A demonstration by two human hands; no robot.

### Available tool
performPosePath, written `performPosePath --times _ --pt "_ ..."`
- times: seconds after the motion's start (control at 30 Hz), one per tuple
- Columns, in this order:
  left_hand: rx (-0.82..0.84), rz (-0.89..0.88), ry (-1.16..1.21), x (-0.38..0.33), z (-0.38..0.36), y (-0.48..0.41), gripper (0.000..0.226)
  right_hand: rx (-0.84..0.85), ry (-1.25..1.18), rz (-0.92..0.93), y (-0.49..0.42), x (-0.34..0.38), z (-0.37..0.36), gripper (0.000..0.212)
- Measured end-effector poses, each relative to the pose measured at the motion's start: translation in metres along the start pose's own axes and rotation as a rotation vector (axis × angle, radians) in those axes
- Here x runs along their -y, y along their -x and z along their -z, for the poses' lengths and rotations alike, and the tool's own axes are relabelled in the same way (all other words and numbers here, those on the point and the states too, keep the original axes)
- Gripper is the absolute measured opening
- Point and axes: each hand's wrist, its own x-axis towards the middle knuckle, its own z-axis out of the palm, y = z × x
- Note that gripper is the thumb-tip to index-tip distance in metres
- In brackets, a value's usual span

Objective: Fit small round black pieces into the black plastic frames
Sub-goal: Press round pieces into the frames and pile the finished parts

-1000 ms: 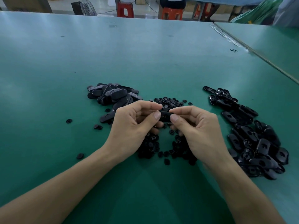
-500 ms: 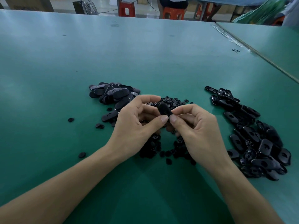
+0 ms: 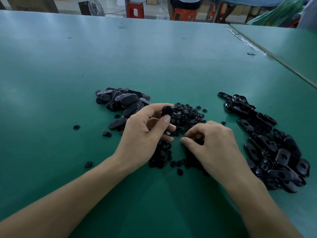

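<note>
Centrally, the left hand [image 3: 145, 133] pinches one black plastic frame [image 3: 167, 112] between thumb and forefinger, raised above the table with its long axis roughly upright; only its rounded upper end shows above the thumb tip. The right hand [image 3: 212, 143] is lowered, knuckles up, onto the heap of small round black pieces [image 3: 187, 114], its fingers curled with thumb and forefinger drawn close together at the heap; whether a piece lies between the fingertips cannot be told, as the fingers hide the spot. The two hands are apart, the left one higher and farther from the viewer than the right.

The heap of round pieces spreads under and between both hands and extends beyond them toward the far side of the table. Several stray round pieces [image 3: 76, 127] lie singly to the left of the left forearm, well apart from the heap.

To the far left of the hands lies a pile of oblong frames with smooth matt faces upward [image 3: 122, 100], touching the edge of the round-piece heap. To the right, near the right forearm, a longer pile of frames with open, glossy undersides showing [image 3: 274, 152] runs from far to near.

All items rest on a green table [image 3: 154, 57]. A second green table [image 3: 283, 42] adjoins it at the right along a seam. Beyond the far edge stand red stools [image 3: 135, 8] and a fan [image 3: 93, 7].
</note>
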Motion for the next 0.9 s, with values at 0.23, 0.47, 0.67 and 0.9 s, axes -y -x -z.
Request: performPosePath --times 0.23,0.47,0.67,0.9 --pt "-0.015 0.025 -0.017 0.0018 0.0025 -0.0021 0.023 -0.029 0.111 0.037 -0.0018 0.0056 -0.0057 0.019" --pt "-0.017 0.013 -0.062 0.0016 0.0024 -0.0023 0.023 -0.194 -0.243 0.045 -0.0037 0.006 -0.0012 0.017" --pt "-0.03 0.026 -0.084 -0.0007 0.0014 -0.0013 0.026 -0.205 -0.383 0.058 -0.003 0.0103 -0.0008 0.014" --pt "-0.022 0.017 -0.16 0.0006 0.0032 -0.0013 0.028 -0.225 -0.457 0.119 -0.002 0.0107 -0.0034 0.021"
